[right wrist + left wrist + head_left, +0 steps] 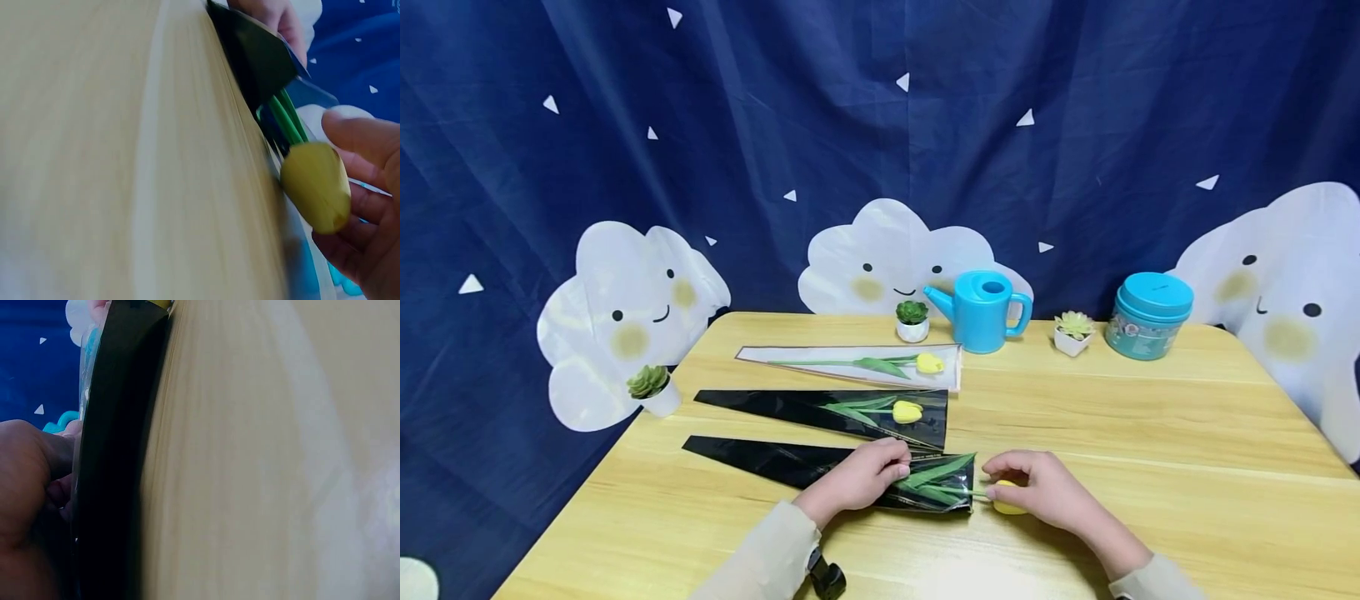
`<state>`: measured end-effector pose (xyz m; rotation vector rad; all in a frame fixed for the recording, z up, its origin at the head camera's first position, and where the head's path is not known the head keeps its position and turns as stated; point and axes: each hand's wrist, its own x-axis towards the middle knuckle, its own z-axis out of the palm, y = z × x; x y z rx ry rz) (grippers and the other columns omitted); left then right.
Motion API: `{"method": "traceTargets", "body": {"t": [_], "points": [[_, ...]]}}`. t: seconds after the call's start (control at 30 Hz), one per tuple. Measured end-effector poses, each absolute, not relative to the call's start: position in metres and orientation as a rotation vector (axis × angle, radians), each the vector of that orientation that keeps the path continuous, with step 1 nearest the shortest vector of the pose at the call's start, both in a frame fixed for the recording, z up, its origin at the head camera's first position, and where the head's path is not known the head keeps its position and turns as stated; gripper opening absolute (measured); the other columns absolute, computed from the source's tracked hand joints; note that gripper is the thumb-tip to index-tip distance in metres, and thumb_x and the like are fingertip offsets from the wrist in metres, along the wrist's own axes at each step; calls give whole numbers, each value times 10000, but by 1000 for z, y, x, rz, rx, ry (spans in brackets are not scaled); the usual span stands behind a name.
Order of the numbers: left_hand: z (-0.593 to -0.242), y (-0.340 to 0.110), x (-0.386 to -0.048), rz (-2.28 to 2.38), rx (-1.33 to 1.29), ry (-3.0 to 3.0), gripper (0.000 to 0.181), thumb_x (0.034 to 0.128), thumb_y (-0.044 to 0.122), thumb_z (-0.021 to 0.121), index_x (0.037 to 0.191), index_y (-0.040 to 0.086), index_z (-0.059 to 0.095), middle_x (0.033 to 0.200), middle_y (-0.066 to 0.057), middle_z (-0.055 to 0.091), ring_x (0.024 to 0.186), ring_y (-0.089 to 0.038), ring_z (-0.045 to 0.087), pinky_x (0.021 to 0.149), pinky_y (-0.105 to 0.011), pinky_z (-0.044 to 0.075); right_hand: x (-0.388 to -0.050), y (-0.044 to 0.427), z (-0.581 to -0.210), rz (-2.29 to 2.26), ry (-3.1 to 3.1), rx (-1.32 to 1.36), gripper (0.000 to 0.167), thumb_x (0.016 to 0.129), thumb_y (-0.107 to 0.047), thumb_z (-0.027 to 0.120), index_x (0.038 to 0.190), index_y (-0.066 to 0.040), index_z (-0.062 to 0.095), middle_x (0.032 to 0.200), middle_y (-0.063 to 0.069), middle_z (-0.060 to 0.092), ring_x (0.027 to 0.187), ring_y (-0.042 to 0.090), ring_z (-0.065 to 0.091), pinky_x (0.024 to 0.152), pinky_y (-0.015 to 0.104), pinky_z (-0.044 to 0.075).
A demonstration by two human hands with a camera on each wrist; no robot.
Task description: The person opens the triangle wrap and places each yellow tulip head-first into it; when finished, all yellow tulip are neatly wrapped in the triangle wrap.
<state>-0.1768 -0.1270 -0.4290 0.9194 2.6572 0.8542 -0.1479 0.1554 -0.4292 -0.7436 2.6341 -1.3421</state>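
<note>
In the head view my left hand [867, 473] grips the nearest black flower sleeve [775, 461] near its middle; the sleeve's clear front shows green leaves inside. A yellow tulip [317, 186] sticks out of the wide end, its stem running back into the sleeve. My right hand [1041, 490] holds this tulip at its head, thumb and fingers curled about it and partly hiding it in the head view. In the left wrist view the sleeve's dark back [119, 425] stands between the left hand [31, 481] and the table; the left fingertips are mostly hidden.
Behind lie another black sleeve [760, 404] and a white sleeve [820, 353], each with a yellow tulip. Along the back stand a blue watering can [979, 312], two small potted plants and a teal lidded jar [1148, 317]. A potted succulent [655, 390] leans at the left edge.
</note>
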Motion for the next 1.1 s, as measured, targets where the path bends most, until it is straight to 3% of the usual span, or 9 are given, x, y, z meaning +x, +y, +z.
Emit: {"method": "traceTargets", "body": {"t": [0.17, 0.33, 0.53, 0.73, 1.1], "points": [[-430, -129, -177, 857, 910, 2677, 188, 953, 179, 501, 776, 164, 441, 746, 70, 373, 687, -77, 378, 649, -238, 332, -145, 167, -428, -1339, 2563, -782, 356, 811, -299, 710, 1066, -56, 658, 1057, 79, 653, 927, 41, 568, 793, 240, 481], [-431, -131, -178, 857, 907, 2687, 174, 951, 165, 506, 787, 161, 449, 762, 66, 388, 716, -89, 392, 663, -245, 335, -143, 172, -428, -1330, 2551, -757, 385, 799, -308, 721, 1093, -69, 647, 1065, 65, 646, 900, 17, 551, 769, 233, 480], [-430, -131, -179, 859, 899, 2677, 170, 954, 170, 500, 792, 162, 448, 767, 64, 389, 719, -89, 390, 666, -248, 332, -141, 171, -429, -1320, 2607, -716, 296, 796, -289, 725, 1021, -103, 674, 939, -22, 647, 788, 2, 522, 683, 217, 463], [-429, -132, -179, 866, 894, 2672, 167, 952, 166, 502, 794, 160, 448, 768, 63, 389, 716, -89, 387, 666, -252, 332, -141, 168, -430, -1325, 2676, -745, 92, 798, -120, 692, 889, -130, 680, 757, -86, 599, 639, -19, 482, 571, 204, 434], [-430, -129, -179, 868, 928, 2684, 191, 947, 184, 512, 772, 173, 436, 743, 74, 376, 704, -80, 391, 667, -237, 343, -140, 160, -426, -1305, 2777, -712, 114, 765, -41, 656, 772, -154, 643, 641, -114, 515, 568, -17, 414, 516, 197, 375]]}}
